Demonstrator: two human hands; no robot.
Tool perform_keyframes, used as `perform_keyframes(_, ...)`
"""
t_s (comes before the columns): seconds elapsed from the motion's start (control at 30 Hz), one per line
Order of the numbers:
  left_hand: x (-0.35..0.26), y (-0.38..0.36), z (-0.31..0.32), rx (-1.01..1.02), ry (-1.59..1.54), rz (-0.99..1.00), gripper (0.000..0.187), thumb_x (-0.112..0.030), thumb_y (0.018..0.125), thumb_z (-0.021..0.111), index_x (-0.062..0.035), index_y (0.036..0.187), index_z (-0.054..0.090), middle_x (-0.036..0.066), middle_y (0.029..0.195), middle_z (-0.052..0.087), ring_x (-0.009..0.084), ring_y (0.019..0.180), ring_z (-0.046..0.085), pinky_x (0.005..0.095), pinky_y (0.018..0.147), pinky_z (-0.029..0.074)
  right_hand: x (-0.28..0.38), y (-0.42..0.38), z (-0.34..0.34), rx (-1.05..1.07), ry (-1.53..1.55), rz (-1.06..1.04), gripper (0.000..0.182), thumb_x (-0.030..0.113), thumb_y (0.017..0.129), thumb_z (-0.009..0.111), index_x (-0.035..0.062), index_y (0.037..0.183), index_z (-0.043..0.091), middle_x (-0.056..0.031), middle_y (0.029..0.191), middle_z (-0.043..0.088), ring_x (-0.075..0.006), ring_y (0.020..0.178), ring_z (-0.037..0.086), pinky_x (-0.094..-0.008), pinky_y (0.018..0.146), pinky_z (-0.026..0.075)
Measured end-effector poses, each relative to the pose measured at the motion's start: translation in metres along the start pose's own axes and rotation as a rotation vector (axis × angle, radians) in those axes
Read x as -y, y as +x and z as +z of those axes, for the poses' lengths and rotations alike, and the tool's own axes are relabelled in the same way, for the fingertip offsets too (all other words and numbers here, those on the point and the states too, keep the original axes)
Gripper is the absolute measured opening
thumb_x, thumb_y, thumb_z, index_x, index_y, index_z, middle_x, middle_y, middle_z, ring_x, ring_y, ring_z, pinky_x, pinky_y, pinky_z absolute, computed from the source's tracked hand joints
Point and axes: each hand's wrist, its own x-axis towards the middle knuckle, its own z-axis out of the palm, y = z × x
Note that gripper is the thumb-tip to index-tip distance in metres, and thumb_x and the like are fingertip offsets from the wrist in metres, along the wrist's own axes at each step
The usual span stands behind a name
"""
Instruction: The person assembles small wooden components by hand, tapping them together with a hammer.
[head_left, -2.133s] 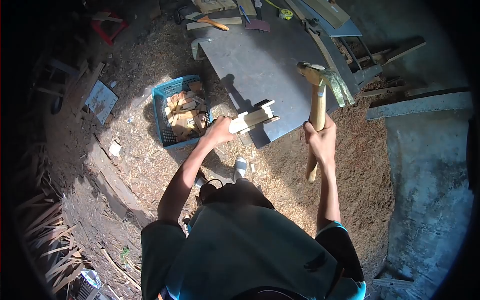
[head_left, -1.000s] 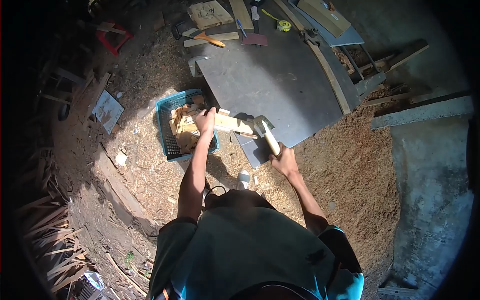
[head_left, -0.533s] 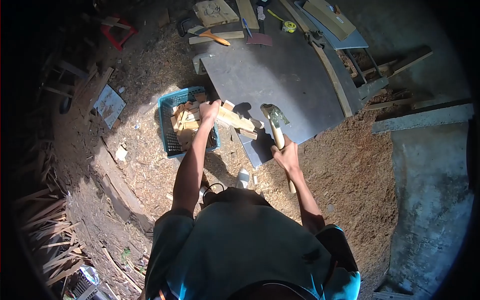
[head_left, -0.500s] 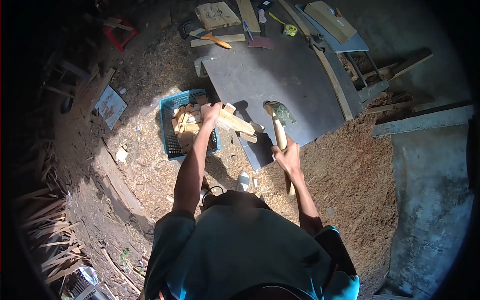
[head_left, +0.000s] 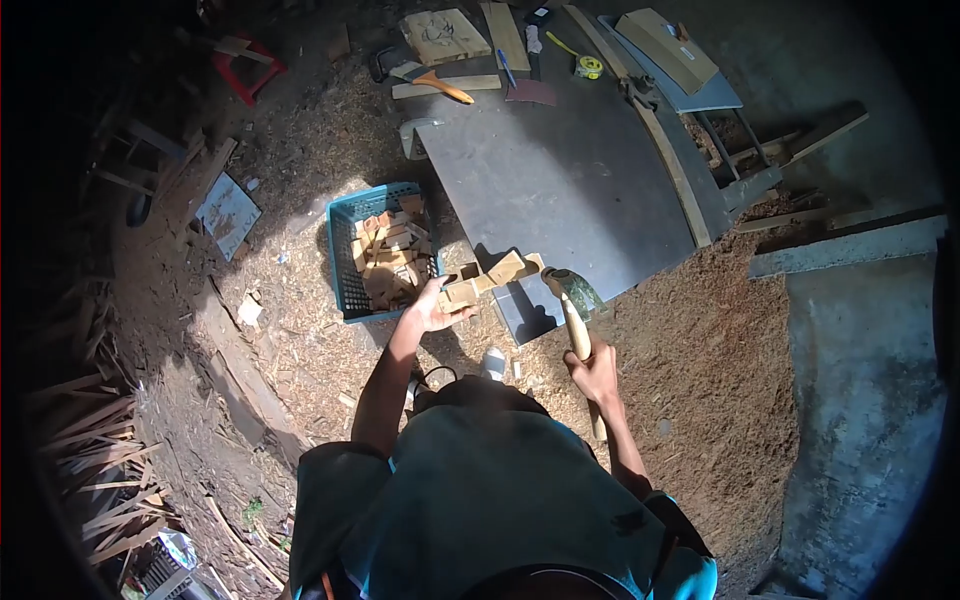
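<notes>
My left hand (head_left: 436,308) is closed on the near end of a wooden piece (head_left: 460,296) with small blocks (head_left: 507,267) along it, held between the basket and the table corner. My right hand (head_left: 594,372) grips the pale wooden handle of a hatchet-like tool (head_left: 576,325), whose dark metal head is by the far end of the wood. Whether the head touches the wood, I cannot tell. A blue plastic basket (head_left: 343,297) full of wood offcuts (head_left: 385,262) stands on the ground left of my left hand.
The dark table (head_left: 560,180) bears a brush (head_left: 440,84), a tape measure (head_left: 588,67), a pen, sandpaper and boards (head_left: 444,37). A long wooden strip (head_left: 672,165) runs along its right side. A concrete block (head_left: 865,400) stands right; a red stool (head_left: 248,70) is back left.
My left hand has moved down and slightly right, turning the wooden piece to slope up to the right. My right hand and the tool have moved down and right.
</notes>
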Motion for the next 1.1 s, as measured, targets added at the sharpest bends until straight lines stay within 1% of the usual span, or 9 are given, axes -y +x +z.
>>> perform_keyframes(0.07,0.022,0.018,-0.019,0.095,-0.038,0.188,0.048,-0.035,0.091,0.027,0.0030,0.109,0.052,0.018,0.096,0.059,0.0326,0.082,0.060,0.0386,0.067,0.054,0.003,0.010,0.001,0.052,-0.022,0.001,0.026,0.010,0.066,0.055,-0.0058,0.087,0.056,-0.0189,0.059,0.054,-0.0239,0.052,0.055,-0.0356,0.053,0.044)
perform_keyframes(0.23,0.049,0.053,-0.008,-0.405,0.038,0.590,0.044,-0.033,0.090,0.028,0.0016,0.097,0.055,0.016,0.088,0.063,0.0281,0.074,0.064,0.0346,0.059,0.054,-0.001,0.034,0.013,-0.010,-0.018,-0.141,0.022,0.013,0.068,0.059,-0.0052,0.077,0.051,-0.0136,0.051,0.046,-0.0182,0.047,0.043,-0.0352,0.047,0.038)
perform_keyframes(0.53,0.055,0.042,0.010,-0.372,-0.006,0.414,0.050,-0.040,0.086,0.023,-0.0047,0.093,0.059,0.010,0.075,0.063,0.0244,0.056,0.061,0.0330,0.046,0.044,0.009,0.028,0.009,-0.221,-0.201,-0.705,0.022,0.001,0.066,0.057,-0.0022,0.088,0.057,-0.0159,0.064,0.057,-0.0319,0.053,0.059,-0.0311,0.049,0.046)
perform_keyframes(0.57,0.053,0.048,0.003,-0.330,0.040,0.439,0.051,-0.039,0.085,0.023,-0.0047,0.093,0.059,0.010,0.074,0.063,0.0244,0.056,0.061,0.0329,0.046,0.044,0.024,0.038,0.004,0.054,-0.185,-0.176,0.023,0.006,0.067,0.058,-0.0037,0.088,0.055,-0.0185,0.061,0.056,-0.0279,0.052,0.058,-0.0339,0.051,0.047)
perform_keyframes(0.6,0.057,0.047,-0.009,-0.324,0.079,0.412,0.052,-0.040,0.085,0.022,-0.0044,0.093,0.059,0.011,0.074,0.063,0.0243,0.055,0.060,0.0327,0.045,0.044,0.009,0.048,0.006,0.114,-0.325,-0.081,0.024,0.010,0.067,0.058,-0.0044,0.086,0.054,-0.0194,0.059,0.056,-0.0220,0.050,0.056,-0.0340,0.051,0.047)
perform_keyframes(0.87,0.059,0.079,-0.039,-0.313,-0.123,0.359,0.063,-0.054,0.086,0.017,-0.0051,0.093,0.056,0.011,0.071,0.060,0.0238,0.054,0.058,0.0325,0.043,0.045,0.027,0.025,0.012,-0.218,-0.080,-0.572,0.020,0.002,0.066,0.059,-0.0040,0.084,0.053,-0.0155,0.061,0.058,-0.0210,0.051,0.059,-0.0295,0.051,0.046)
perform_keyframes(0.93,0.055,0.079,-0.037,-0.297,-0.156,0.354,0.062,-0.053,0.086,0.018,-0.0043,0.095,0.056,0.010,0.071,0.060,0.0228,0.053,0.057,0.0308,0.043,0.045,0.028,0.033,0.014,-0.119,-0.217,-0.517,0.020,0.004,0.068,0.059,-0.0049,0.084,0.052,-0.0177,0.063,0.059,-0.0274,0.053,0.060,-0.0315,0.052,0.046)
perform_keyframes(0.97,0.058,0.090,-0.043,-0.296,-0.148,0.367,0.062,-0.052,0.086,0.018,-0.0041,0.095,0.056,0.010,0.070,0.060,0.0225,0.053,0.057,0.0300,0.043,0.044,0.025,0.049,0.016,0.088,-0.274,-0.106,0.024,0.007,0.068,0.060,-0.0048,0.087,0.053,-0.0205,0.064,0.058,-0.0313,0.056,0.059,-0.0343,0.054,0.045)
perform_keyframes(1.1,0.032,0.075,-0.028,-0.227,-0.024,0.332,0.057,-0.044,0.088,0.020,-0.0026,0.099,0.056,0.012,0.076,0.062,0.0237,0.055,0.059,0.0317,0.046,0.046,0.021,0.052,0.026,-0.157,0.001,-0.252,0.023,0.007,0.067,0.058,-0.0033,0.088,0.055,-0.0178,0.063,0.058,-0.0177,0.053,0.055,-0.0311,0.056,0.046)
